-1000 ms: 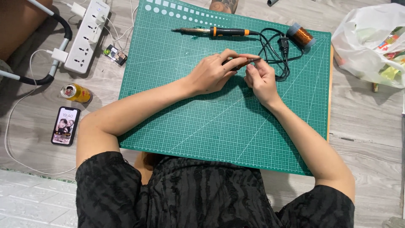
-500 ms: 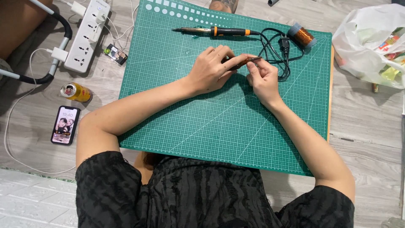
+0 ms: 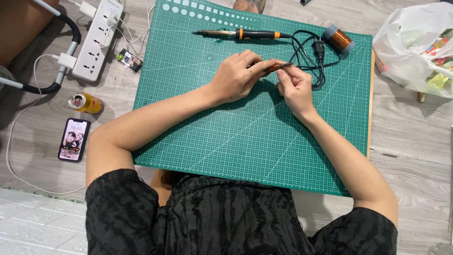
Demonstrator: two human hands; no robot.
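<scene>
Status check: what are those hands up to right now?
Left hand and right hand both pinch a small copper-wound piece over the green mat. Soldering iron lies untouched beyond. Nothing in the way.

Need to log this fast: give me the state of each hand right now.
Left hand: closed, holding a small copper-coloured coil.
Right hand: closed, fingers pinched at the tip of the same coil.

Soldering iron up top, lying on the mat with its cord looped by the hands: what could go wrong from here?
The black cord loops right behind the right hand; a snag might drag the soldering iron across the green cutting mat. The iron lies bare on the mat with no stand, so if hot it could scorch it. The small copper-wound piece pinched between the left hand and right hand could slip, and the copper wire spool near the mat's edge might roll off.
</scene>
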